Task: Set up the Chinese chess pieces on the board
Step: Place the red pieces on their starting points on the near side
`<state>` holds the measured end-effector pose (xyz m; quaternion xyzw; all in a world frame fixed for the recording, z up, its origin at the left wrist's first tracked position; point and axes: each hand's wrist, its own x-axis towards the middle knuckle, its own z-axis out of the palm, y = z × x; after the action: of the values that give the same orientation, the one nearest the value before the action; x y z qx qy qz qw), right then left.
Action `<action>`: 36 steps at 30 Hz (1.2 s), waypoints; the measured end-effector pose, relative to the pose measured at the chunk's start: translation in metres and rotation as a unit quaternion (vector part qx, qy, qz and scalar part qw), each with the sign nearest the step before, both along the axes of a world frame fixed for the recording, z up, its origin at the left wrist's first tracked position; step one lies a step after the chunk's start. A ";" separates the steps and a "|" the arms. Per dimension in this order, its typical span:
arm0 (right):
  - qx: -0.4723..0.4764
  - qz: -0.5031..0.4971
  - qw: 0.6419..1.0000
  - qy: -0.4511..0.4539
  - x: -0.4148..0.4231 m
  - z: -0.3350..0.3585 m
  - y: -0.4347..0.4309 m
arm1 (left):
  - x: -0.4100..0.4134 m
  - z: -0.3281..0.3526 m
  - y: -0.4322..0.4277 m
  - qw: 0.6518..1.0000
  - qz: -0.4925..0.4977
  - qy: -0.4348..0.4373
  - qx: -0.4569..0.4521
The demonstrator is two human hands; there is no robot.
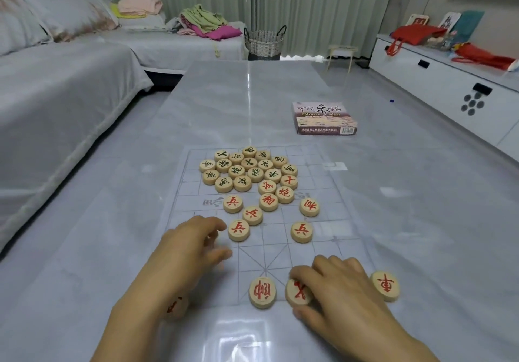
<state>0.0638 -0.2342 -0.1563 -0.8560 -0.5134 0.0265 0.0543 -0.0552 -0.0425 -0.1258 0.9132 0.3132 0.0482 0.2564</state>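
Wooden discs are spread over a clear plastic board [323, 182] laid flat on a glossy grey table [252, 95]. At the far half of the board the green pieces [248, 163] are packed in a tight cluster, touching one another. Just nearer, the red pieces [252, 215] are scattered loosely about the middle, most lying apart.

Along the near edge three red discs are seen in a row: the general [262, 293] at the foot of the crossed lines, the advisor [297, 295] just to its right, and the chariot [385, 286] near the right corner. The advisor is pinched between forefinger and thumb of the right hand [337, 286], whose other fingers are curled over the board between advisor and chariot.

The left hand [193, 249] is held over the near left part of the board with fingers loosely bent; it is blurred, and whether anything is held cannot be told. A blurred red disc [175, 307] lies beside its wrist.

Beyond the board, to the right, a chess box [324, 119] rests on the table.
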 end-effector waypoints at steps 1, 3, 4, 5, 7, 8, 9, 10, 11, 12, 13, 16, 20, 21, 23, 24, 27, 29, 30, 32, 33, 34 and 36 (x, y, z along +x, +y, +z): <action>0.011 -0.009 1.000 -0.001 0.001 0.000 0.002 | 0.001 0.003 -0.010 0.999 -0.032 0.023 -0.021; 0.002 0.006 1.000 0.002 0.003 -0.006 0.003 | 0.006 0.003 -0.037 0.990 -0.104 0.091 -0.015; 0.000 0.015 1.000 0.004 0.005 -0.006 0.003 | 0.008 -0.002 -0.048 0.986 -0.126 0.110 -0.001; -0.005 0.012 1.000 0.011 0.004 -0.008 0.003 | 0.008 -0.009 -0.055 0.986 -0.127 0.107 0.007; -0.002 0.005 1.000 0.003 0.003 -0.005 0.003 | 0.006 -0.018 -0.059 0.992 -0.096 0.082 -0.014; 0.004 0.001 1.000 0.007 0.004 -0.004 0.003 | 0.005 -0.020 -0.060 0.993 -0.087 0.075 -0.024; 0.006 -0.003 1.000 0.028 0.004 -0.002 0.003 | 0.004 -0.020 -0.061 0.992 -0.087 0.082 -0.028; 0.001 -0.006 0.999 0.046 0.005 -0.001 0.003 | 0.005 -0.018 -0.061 0.991 -0.091 0.093 -0.027; 0.003 -0.005 0.998 0.058 0.006 -0.001 0.003 | 0.006 -0.015 -0.061 0.989 -0.097 0.102 -0.033; -0.002 0.000 0.998 0.057 0.006 -0.004 0.004 | 0.008 -0.010 -0.060 0.988 -0.101 0.106 -0.043; -0.018 0.001 0.998 0.058 0.005 -0.003 0.004 | 0.013 -0.005 -0.057 0.989 -0.100 0.099 -0.047; -0.020 0.015 0.998 0.054 0.009 -0.006 0.005 | 0.052 0.011 -0.037 0.997 -0.072 0.023 -0.014; 0.004 0.044 0.996 0.073 0.017 0.002 0.009 | 0.144 0.006 -0.002 0.994 -0.050 0.006 0.098; -0.001 0.063 0.993 0.096 0.019 0.001 0.009 | 0.164 0.001 0.004 0.991 -0.052 0.027 0.121; -0.064 0.079 0.988 0.116 0.023 0.002 0.011 | 0.194 -0.006 0.009 0.988 -0.047 0.069 0.131; -0.062 0.086 0.988 0.114 0.024 0.002 0.011 | 0.205 -0.009 0.010 0.988 -0.041 0.081 0.122; -0.053 0.080 0.987 0.127 0.023 0.003 0.012 | 0.220 -0.013 0.009 0.983 -0.033 0.108 0.144; -0.027 0.071 0.987 0.139 0.022 0.005 0.010 | 0.222 -0.013 0.007 0.979 -0.037 0.116 0.165; -0.019 0.069 0.988 0.138 0.022 0.006 0.009 | 0.220 -0.013 0.007 0.978 -0.044 0.113 0.167; -0.006 0.062 0.988 0.138 0.020 0.008 0.006 | 0.211 -0.007 0.006 0.983 -0.062 0.090 0.147; 0.001 0.057 0.989 0.139 0.019 0.008 0.004 | 0.203 -0.002 0.005 0.987 -0.065 0.070 0.128; 0.012 0.056 0.989 0.138 0.018 0.007 0.003 | 0.193 0.007 0.004 0.991 -0.063 0.043 0.108; 0.028 0.056 0.989 0.133 0.016 0.007 -0.001 | 0.160 0.029 0.001 0.995 -0.055 -0.012 0.079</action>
<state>0.0799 -0.2347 -0.1491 -0.8131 -0.5491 0.1287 0.1445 0.1052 -0.0418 -0.0973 0.9458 0.2546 0.0695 0.1893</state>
